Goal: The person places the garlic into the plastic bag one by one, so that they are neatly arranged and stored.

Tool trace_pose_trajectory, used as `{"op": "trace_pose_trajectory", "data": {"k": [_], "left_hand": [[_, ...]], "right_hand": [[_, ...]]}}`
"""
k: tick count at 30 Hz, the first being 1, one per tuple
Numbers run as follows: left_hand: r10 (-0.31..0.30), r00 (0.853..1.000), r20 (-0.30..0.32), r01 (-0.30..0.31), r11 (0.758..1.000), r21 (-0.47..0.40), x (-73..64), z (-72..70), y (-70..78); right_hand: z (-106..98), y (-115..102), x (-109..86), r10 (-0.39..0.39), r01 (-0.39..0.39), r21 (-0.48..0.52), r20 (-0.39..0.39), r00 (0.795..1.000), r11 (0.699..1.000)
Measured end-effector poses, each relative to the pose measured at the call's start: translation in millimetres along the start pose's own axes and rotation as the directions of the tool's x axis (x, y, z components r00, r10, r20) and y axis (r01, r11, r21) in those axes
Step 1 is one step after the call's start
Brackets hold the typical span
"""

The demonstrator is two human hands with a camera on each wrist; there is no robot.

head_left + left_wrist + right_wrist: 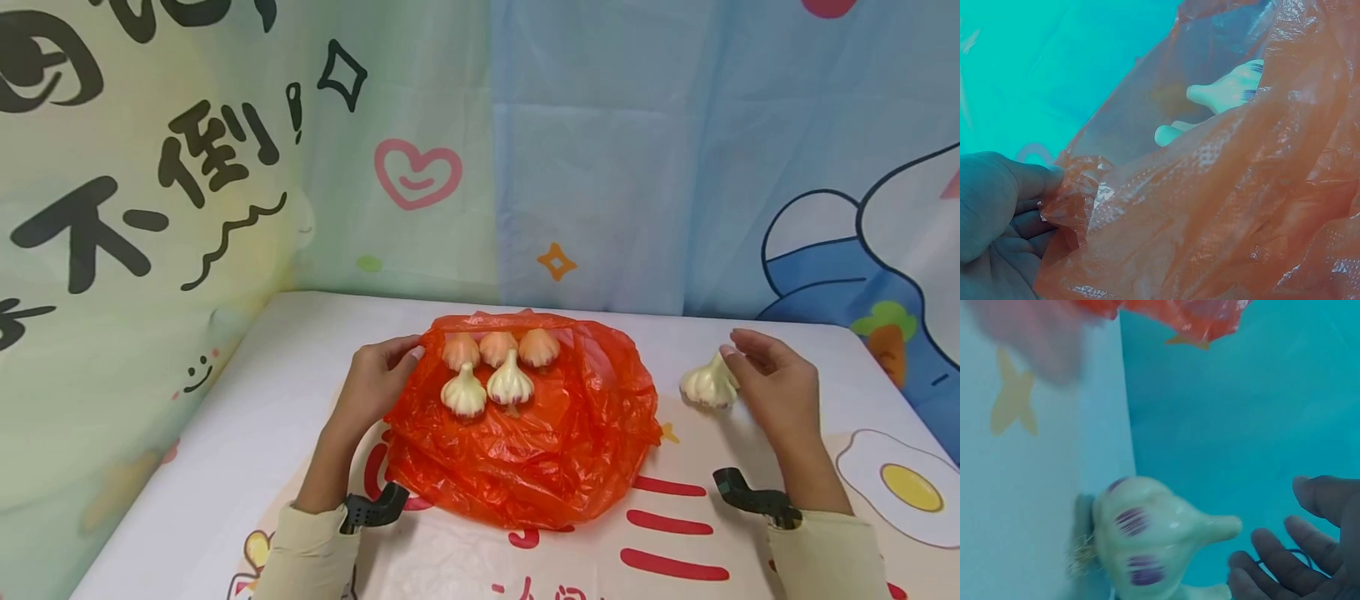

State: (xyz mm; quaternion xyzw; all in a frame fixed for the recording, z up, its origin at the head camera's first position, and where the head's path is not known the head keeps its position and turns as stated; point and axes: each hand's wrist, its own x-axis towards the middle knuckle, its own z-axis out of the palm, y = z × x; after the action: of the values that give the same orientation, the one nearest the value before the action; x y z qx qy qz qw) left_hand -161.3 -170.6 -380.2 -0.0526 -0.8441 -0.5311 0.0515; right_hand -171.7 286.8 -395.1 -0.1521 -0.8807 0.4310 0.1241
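Note:
A crumpled red plastic bag [525, 467] lies on the table. My left hand [378, 379] pinches its left edge between thumb and fingers, and the left wrist view shows the gathered film [1079, 194] in that pinch. Two pale garlic bulbs [511, 382] show uncovered at the bag; three more [497, 348] behind them look orange through the film. My right hand [780, 387] is beside a garlic bulb [705, 385] right of the bag. In the right wrist view its fingers are loosely bent, with a gap to the bulb [1147, 537]; part of another stem [1213, 592] shows below.
The white table [322, 325] has a printed mat [585, 567] on it, with a fried egg picture at the right. Printed cloth curtains [592, 167] hang behind the table and along its left side.

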Motion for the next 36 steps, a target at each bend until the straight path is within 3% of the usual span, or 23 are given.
{"op": "trace_pose_trajectory", "data": {"k": [6, 13, 23, 36], "left_hand": [[-0.001, 1.0, 0.012, 0.001, 1.0, 0.007, 0.3, -0.5, -0.5], [-0.002, 1.0, 0.005, 0.002, 1.0, -0.002, -0.3, -0.8, 0.7], [-0.003, 1.0, 0.005, 0.003, 1.0, 0.006, 1.0, 0.1, 2.6], [-0.008, 1.0, 0.009, 0.008, 1.0, 0.014, 0.6, -0.8, 2.8]], "right_hand": [[5.8, 9.6, 3.4, 0.027, -0.026, -0.017, 0.103, 0.994, 1.0], [10.0, 18.6, 8.0, 0.013, -0.001, -0.065, 0.185, 0.983, 0.998], [7.8, 23.5, 10.1, 0.008, 0.014, -0.092, 0.237, 0.971, 0.996], [9.8, 25.5, 9.0, -0.033, 0.056, -0.092, 0.234, 0.972, 0.994]]}}
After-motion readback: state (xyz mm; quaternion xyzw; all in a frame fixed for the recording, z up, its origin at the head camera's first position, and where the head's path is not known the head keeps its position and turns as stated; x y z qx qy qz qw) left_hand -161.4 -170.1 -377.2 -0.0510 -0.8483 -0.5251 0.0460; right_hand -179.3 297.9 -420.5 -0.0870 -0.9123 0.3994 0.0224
